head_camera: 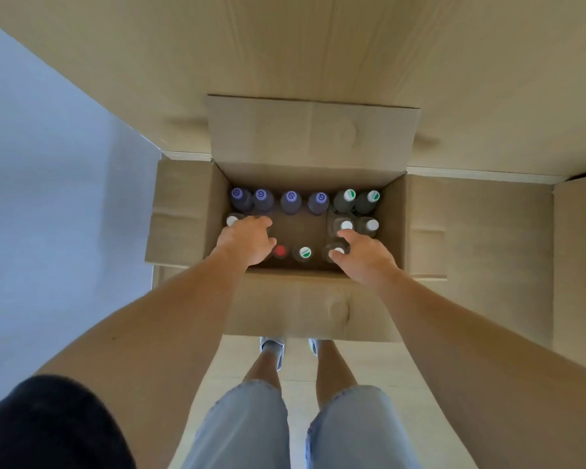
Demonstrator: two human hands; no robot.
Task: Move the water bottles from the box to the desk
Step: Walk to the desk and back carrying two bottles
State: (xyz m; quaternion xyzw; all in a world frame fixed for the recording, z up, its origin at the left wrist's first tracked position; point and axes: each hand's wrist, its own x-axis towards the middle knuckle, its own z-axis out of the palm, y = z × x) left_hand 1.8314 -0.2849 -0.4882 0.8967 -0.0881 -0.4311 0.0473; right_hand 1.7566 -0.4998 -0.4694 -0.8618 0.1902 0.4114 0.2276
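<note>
Head view, steeply down, box (305, 301) close

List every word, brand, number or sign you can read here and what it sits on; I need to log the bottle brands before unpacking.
No text can be read.
Purple caps: a pale swirl mark, no letters legible.
Green-and-white caps: printed marking, too blurred to read.
Red cap and plain white caps: no marking visible.
Bottle labels: hidden from above.
Cardboard box: no print visible on its flaps.

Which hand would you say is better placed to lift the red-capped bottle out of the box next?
Left, probably. The left hand sits right beside the red-capped bottle, while the right hand is farther off, over a white-capped bottle.
</note>
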